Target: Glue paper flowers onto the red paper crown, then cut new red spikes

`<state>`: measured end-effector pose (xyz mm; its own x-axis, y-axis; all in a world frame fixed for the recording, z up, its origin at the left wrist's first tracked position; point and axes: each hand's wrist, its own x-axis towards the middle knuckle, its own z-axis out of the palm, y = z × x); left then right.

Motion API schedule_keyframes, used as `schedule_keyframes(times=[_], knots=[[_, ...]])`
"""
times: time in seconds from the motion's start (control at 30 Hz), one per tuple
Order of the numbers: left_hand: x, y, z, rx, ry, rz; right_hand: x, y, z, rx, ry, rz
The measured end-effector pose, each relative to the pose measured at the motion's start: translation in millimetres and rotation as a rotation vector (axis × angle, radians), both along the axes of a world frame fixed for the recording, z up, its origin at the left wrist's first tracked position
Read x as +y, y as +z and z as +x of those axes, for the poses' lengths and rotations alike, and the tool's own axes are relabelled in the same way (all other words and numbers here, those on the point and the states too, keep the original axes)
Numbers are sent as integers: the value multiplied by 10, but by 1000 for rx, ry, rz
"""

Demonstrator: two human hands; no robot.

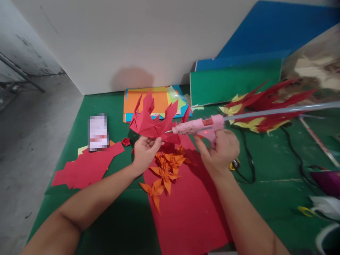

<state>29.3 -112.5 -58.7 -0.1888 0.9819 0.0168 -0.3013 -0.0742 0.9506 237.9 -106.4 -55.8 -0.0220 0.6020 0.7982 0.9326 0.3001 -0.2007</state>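
My left hand [145, 152] pinches the lower edge of a folded red paper crown-like piece [152, 124] with tall points. In my right hand [221, 150] is a pink hot glue gun [198, 125], a long clear glue stick [281, 108] jutting from its back. The gun's nozzle points left, at or very near the red piece; whether it touches I cannot tell. Below the piece, several orange folded paper flowers [166, 168] lie on a large red paper sheet [191, 209]. A small red paper rose [125, 141] sits left of my left hand.
A blurred phone [98, 132] and red paper cut-outs [85, 166] lie at left on the green table [119, 205]. Coloured sheets [146, 101] and a green board [236, 83] are behind. At right are a red and yellow paper piece [265, 106] and a black cord [294, 152].
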Motion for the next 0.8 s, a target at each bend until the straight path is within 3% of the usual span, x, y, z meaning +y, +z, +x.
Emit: schedule_keyframes(times=[0.3,0.6,0.8], knots=[[7,29,11,-18,15,-24,-5,-6,14,48,-19,-9],[0,44,14,-14,14,-19,-7,-5,52,10,-36,137],[17,16,6,-24,32,-11,-6,-27,77,54,-22,92]])
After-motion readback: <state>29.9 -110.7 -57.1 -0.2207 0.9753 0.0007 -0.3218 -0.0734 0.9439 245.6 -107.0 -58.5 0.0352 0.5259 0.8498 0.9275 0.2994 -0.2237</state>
